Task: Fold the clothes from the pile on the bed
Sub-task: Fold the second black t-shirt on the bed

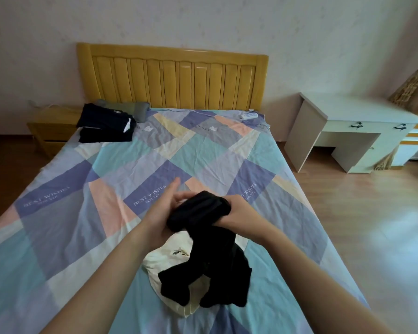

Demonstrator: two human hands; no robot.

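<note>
A black garment [210,249] hangs from both hands over the near part of the bed [82,201]; its upper end is bunched up, and its two leg-like ends trail down. My right hand [239,213] grips the bunched top from the right. My left hand [162,213] is under the bunch on the left, its fingers stretched forward. Beneath the black garment lies a cream-white garment [162,263], partly hidden by it. Folded dark clothes [106,124] are stacked at the far left corner of the bed, next to a grey folded piece [130,108].
The bed has a patchwork sheet and a yellow wooden headboard [171,78]. A white remote [249,115] lies near the headboard on the right. A wooden nightstand [51,131] stands to the left, a white desk [352,131] to the right on the wooden floor.
</note>
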